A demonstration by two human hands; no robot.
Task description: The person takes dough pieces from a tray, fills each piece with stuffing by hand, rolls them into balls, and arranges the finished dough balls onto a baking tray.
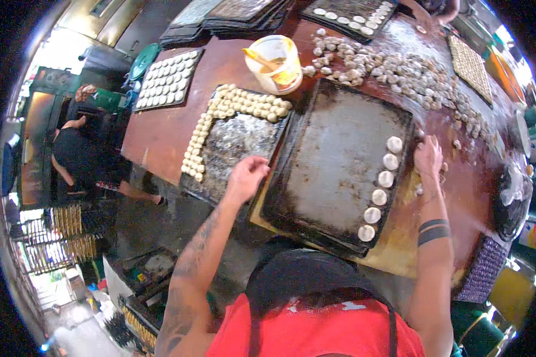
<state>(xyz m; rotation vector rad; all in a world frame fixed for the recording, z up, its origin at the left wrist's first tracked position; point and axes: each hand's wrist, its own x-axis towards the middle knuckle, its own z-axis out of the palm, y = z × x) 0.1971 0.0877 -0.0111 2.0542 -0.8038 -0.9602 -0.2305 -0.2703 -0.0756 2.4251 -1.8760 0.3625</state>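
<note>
Six flat, round white dough discs (385, 179) line the right edge of a dark, worn rectangular metal tray (333, 152) at the frame's centre, presumably because that side is nearest the right hand (428, 156). To its left, a floured black tray (235, 146) with small, pale dough balls (250, 102) sits beneath the left hand (248, 177), probably for easy reach (the heap of brownish, floury lumps (399, 71), upper right, seems similarly handy). The left fingers bend close together and the right ones curl inward; I cannot tell whether either hand clasps anything, fingertips being hard to make out. A co-worker's arm (424, 13) is cut off at upper right.
</note>
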